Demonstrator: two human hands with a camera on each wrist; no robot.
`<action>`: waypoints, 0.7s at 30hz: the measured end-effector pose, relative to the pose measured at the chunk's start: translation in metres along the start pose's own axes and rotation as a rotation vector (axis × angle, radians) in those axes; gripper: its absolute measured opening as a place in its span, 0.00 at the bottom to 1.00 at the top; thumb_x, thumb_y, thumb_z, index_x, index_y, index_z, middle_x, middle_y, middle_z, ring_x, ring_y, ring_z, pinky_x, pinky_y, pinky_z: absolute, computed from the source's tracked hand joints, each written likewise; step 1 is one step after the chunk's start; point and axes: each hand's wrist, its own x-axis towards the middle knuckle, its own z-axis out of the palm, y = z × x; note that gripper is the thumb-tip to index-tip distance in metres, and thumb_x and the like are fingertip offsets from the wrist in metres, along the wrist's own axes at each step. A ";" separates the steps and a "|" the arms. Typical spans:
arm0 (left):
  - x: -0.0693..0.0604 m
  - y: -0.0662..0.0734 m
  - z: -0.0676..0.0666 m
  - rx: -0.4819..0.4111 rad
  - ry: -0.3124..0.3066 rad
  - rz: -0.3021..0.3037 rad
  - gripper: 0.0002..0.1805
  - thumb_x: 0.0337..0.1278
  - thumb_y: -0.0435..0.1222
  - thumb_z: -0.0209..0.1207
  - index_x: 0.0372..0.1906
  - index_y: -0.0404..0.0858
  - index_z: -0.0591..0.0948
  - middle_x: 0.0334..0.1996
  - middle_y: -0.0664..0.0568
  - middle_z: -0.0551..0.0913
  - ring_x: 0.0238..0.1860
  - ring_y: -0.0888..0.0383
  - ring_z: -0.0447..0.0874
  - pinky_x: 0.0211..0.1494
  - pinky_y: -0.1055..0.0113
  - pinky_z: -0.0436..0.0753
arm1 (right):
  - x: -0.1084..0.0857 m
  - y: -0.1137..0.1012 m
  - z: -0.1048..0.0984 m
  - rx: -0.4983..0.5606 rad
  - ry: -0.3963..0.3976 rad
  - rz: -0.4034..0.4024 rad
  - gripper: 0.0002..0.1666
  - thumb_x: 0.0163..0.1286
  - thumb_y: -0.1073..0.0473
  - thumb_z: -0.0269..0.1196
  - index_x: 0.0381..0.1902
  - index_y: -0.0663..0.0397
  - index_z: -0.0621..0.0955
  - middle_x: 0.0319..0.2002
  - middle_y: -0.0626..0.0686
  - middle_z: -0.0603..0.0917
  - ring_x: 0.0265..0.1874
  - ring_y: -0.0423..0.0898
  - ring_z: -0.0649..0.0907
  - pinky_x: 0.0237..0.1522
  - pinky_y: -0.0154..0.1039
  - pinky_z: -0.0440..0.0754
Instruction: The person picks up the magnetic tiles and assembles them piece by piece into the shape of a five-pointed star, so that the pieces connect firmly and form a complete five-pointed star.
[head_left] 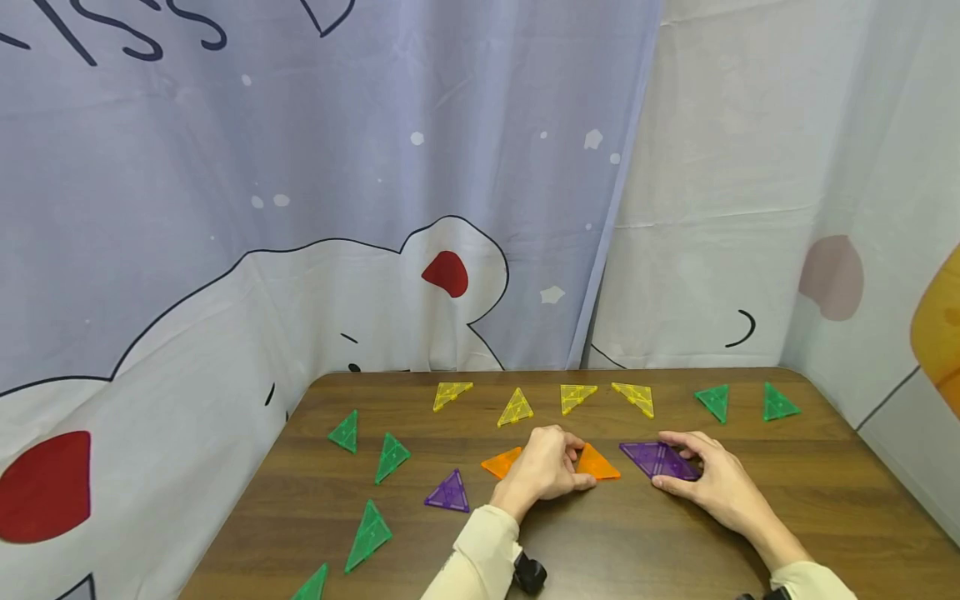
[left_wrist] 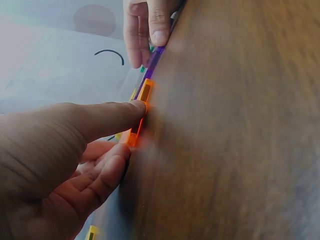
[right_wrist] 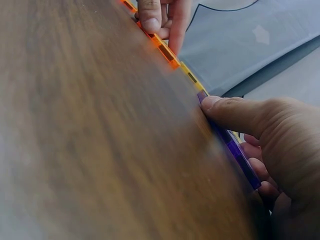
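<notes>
Near the table's middle, my left hand (head_left: 543,467) pinches an orange translucent triangle tile (head_left: 600,465) along its left side, the thumb at the near edge. A second orange triangle tile (head_left: 498,463) lies left of that hand, partly covered by it. To the right, my right hand (head_left: 716,483) grips a pair of purple triangle tiles (head_left: 651,458) set side by side, thumb on the near edge and fingers at the far one. A small gap separates purple from orange. In the left wrist view, the thumb touches the edge of the orange tile (left_wrist: 134,131); in the right wrist view, the thumb presses the purple tiles (right_wrist: 234,149).
Another purple triangle tile (head_left: 448,492) lies left of the orange ones. Several yellow triangle tiles (head_left: 516,407) line the far side. Green triangle tiles lie at the left (head_left: 368,536) and far right (head_left: 780,402). A printed curtain (head_left: 450,167) hangs behind the wooden table (head_left: 645,550).
</notes>
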 end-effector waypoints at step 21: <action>0.006 0.010 0.007 0.018 -0.022 -0.006 0.28 0.52 0.45 0.87 0.56 0.38 0.93 0.34 0.60 0.84 0.34 0.74 0.74 0.40 0.80 0.78 | 0.003 -0.006 0.004 -0.018 -0.016 0.001 0.41 0.62 0.40 0.85 0.69 0.48 0.86 0.58 0.49 0.88 0.51 0.47 0.84 0.48 0.41 0.83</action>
